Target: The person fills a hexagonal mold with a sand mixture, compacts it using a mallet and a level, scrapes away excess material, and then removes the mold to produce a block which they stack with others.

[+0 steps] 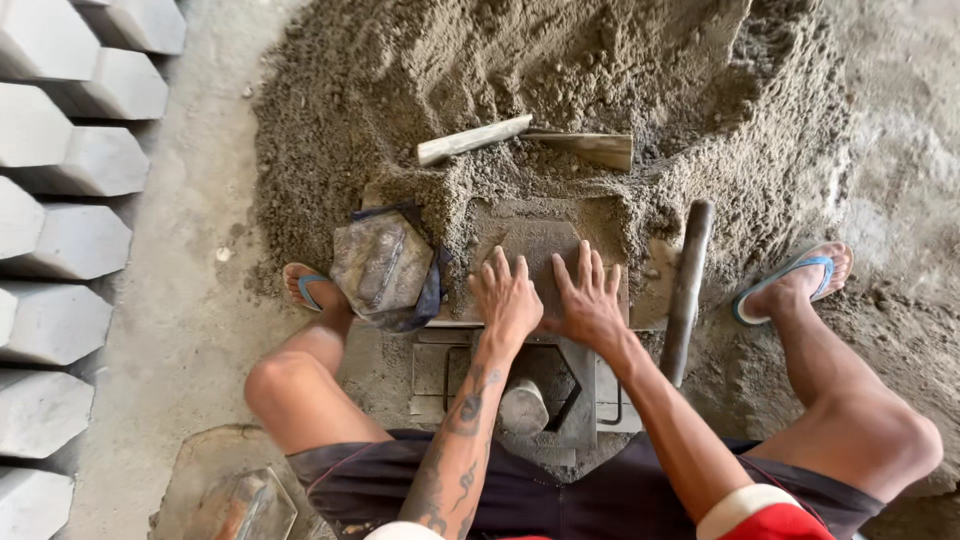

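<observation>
I squat over a metal block mould [560, 385] on the ground. My left hand [505, 295] and my right hand [588, 300] lie flat, fingers spread, on a flat metal plate [535, 240] covered with damp grey sand mix. Both hands press side by side on the plate and hold nothing. Under my wrists the mould shows a dark hexagonal opening [552, 372]. A hexagonal metal form [380, 262] in a dark wrap lies just left of my left hand.
A large heap of sand mix [560, 80] rises ahead, with a trowel [520, 140] lying on it. A dark metal handle [685, 290] stands to the right. Rows of cast hexagonal concrete blocks [70, 240] line the left. My feet wear blue sandals [790, 275].
</observation>
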